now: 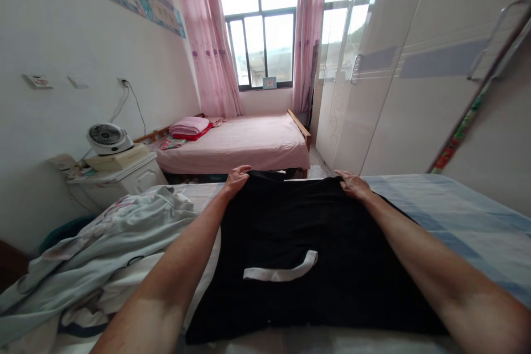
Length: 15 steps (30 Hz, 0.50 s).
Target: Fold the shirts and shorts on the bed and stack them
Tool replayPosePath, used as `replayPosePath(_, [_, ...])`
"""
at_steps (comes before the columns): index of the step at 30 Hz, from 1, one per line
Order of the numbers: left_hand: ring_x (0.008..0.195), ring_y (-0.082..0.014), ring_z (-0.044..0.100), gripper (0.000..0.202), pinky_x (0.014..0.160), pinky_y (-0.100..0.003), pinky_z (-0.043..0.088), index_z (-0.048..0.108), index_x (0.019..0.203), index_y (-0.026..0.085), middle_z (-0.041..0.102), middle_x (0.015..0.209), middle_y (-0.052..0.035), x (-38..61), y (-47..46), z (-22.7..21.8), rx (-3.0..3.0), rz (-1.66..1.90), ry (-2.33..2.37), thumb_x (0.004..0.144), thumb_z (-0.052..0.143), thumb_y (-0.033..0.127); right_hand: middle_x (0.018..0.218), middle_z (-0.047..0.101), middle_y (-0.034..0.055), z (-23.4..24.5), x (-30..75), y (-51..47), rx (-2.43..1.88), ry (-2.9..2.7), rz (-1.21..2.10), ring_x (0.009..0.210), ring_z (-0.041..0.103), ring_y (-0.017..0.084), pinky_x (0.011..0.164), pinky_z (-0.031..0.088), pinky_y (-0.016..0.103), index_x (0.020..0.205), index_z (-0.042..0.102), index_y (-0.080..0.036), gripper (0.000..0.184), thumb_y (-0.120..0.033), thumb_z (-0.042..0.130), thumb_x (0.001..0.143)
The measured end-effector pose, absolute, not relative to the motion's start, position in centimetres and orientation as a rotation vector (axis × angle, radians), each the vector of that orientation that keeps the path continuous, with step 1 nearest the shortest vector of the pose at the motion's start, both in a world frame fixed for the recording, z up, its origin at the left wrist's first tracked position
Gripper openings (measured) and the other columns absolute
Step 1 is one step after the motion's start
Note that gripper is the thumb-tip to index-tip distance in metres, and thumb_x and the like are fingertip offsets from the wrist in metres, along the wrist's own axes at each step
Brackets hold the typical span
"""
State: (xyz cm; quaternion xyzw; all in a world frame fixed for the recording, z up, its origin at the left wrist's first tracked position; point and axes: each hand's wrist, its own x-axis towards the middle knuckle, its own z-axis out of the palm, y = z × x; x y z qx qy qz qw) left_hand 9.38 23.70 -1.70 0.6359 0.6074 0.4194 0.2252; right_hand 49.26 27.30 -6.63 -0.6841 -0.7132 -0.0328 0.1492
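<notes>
A black shirt (332,265) lies spread over the near bed, with a curved white band across its lower middle. My left hand (238,180) pinches its far left corner, fingers closed on the cloth. At the far right corner, my right hand (352,183) grips the same shirt. Between the two hands the far edge is stretched out and slightly raised. Left of the shirt is a loose heap of pale grey-green and white clothes (141,232), partly behind my left forearm.
Blue-and-white checked bedding (464,221) covers the near bed. Beyond stands a pink-sheeted bed (249,138) with folded bedding (189,126). A fan (108,137) sits on a box on the white cabinet (136,180) at left. A pale wardrobe (381,105) lines the right side.
</notes>
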Motion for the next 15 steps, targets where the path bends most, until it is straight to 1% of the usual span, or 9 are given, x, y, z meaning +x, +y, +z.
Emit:
replayPosePath(2, [0.054,-0.0114,0.058,0.041,0.055,-0.021,0.046,0.069,0.107,0.015,0.066,0.063,0.0010,9.6,24.1,-2.0,1.752,1.138,1.624,0.067,0.060,0.017,0.125,0.059,0.0089,-6.9,49.2,27.9,-1.987,-2.067,-0.089,0.109,0.057,0.024,0.088,0.044,0.035,0.127,0.056,-0.025,0.051,-0.018,0.047,0.078])
replayPosePath(5, [0.055,-0.0114,0.058,0.036,0.054,-0.021,0.046,0.073,0.099,0.015,0.069,0.066,0.0000,9.6,24.9,-2.6,1.747,1.129,1.599,0.065,0.060,0.014,0.111,0.064,0.0099,-6.7,49.2,28.6,-2.030,-2.063,-0.084,0.101,0.059,0.025,0.083,0.045,0.036,0.109,0.066,-0.023,0.038,-0.019,0.049,0.075])
replayPosePath(7, [0.056,-0.0118,0.058,0.033,0.056,-0.021,0.046,0.074,0.094,0.016,0.069,0.068,-0.0007,9.5,25.5,-3.1,1.742,1.165,1.622,0.066,0.057,0.013,0.109,0.064,0.0092,-6.3,49.3,28.7,-2.046,-2.026,-0.101,0.102,0.059,0.025,0.082,0.044,0.038,0.102,0.067,-0.023,0.033,-0.020,0.048,0.075])
replayPosePath(11, [0.065,-0.0143,0.062,0.034,0.063,-0.022,0.048,0.073,0.099,0.016,0.072,0.076,-0.0021,9.1,26.3,-3.2,1.727,1.303,1.676,0.072,0.052,0.017,0.105,0.065,0.0086,-5.2,49.8,28.2,-2.071,-1.843,-0.149,0.099,0.059,0.025,0.082,0.042,0.040,0.107,0.060,-0.022,0.033,-0.023,0.041,0.079])
replayPosePath(15, [0.078,-0.0173,0.065,0.034,0.072,-0.024,0.049,0.073,0.101,0.017,0.073,0.084,-0.0030,9.1,26.4,-2.5,1.742,1.396,1.684,0.074,0.051,0.018,0.104,0.064,0.0101,-4.3,50.0,27.6,-2.004,-1.729,-0.164,0.094,0.059,0.024,0.078,0.043,0.037,0.104,0.058,-0.020,0.031,-0.023,0.042,0.078])
